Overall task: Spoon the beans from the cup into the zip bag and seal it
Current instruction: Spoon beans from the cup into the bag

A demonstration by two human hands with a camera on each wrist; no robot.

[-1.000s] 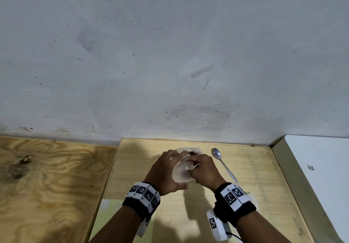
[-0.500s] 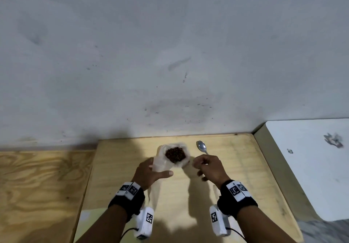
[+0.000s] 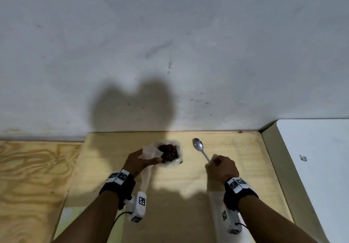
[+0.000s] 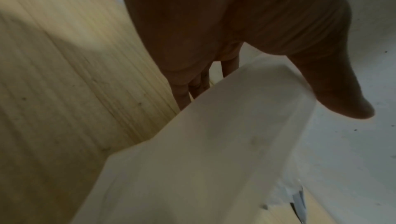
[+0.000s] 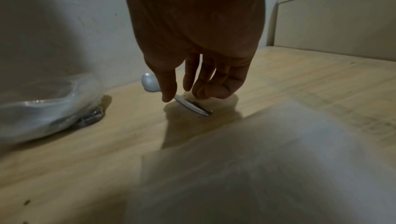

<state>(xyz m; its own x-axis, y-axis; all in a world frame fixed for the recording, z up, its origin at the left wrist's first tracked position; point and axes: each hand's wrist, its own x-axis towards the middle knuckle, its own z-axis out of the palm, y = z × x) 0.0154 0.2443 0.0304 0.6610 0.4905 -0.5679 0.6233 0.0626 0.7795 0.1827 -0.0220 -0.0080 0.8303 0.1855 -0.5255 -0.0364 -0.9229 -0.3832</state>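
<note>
Right hand (image 3: 222, 167) has reached spoon (image 3: 200, 149) handle, pinching; bowl points toward wall.

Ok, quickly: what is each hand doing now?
Left hand: holding the zip bag.
Right hand: fingertips pinching the spoon handle on the table.

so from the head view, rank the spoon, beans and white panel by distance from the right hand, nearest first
1. spoon, its handle under the right hand, bowl pointing away
2. beans, to the left, by the left hand
3. white panel, far right
</note>
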